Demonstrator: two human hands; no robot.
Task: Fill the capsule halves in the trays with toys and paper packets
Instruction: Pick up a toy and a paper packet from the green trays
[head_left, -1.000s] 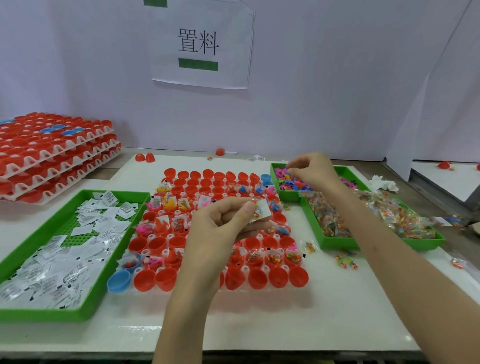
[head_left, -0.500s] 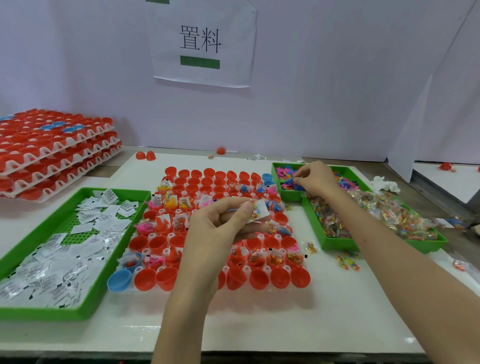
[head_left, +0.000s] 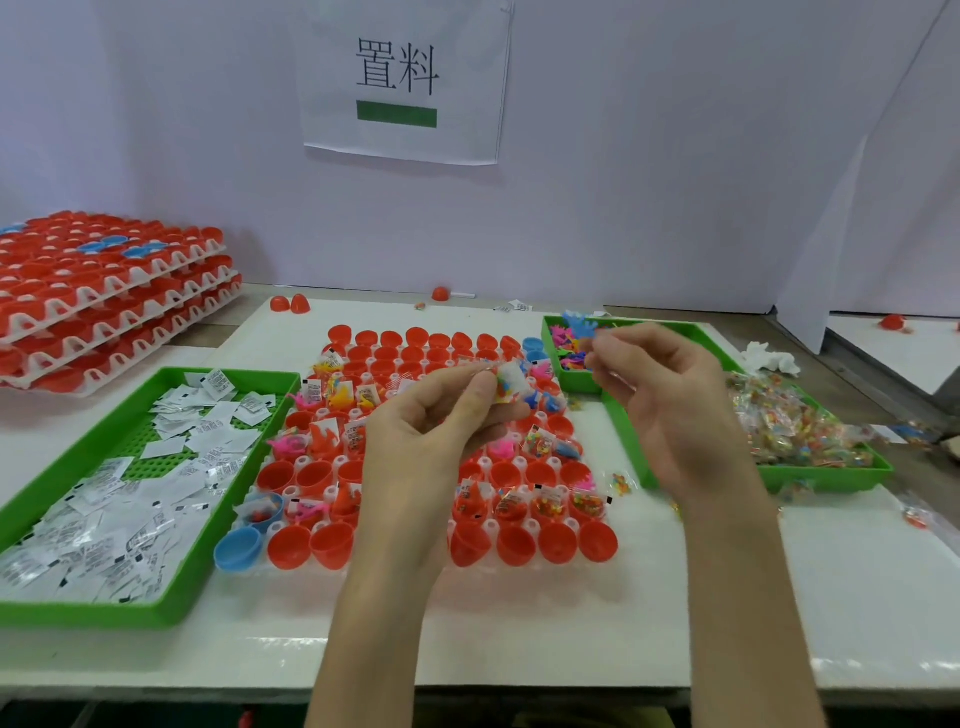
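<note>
Several stacked capsule trays at the tabletop's far left corner run out of frame. A green tray of paper packets along the left edge is cut off too. Mid-tabletop, rows of red capsule halves, some filled, are partly hidden behind the left hand, whose fingers pinch a clear toy packet. The right hand hovers by the green toy tray toward the far right; its fingers pinch a blue toy, blurred and hard to make out.
</note>
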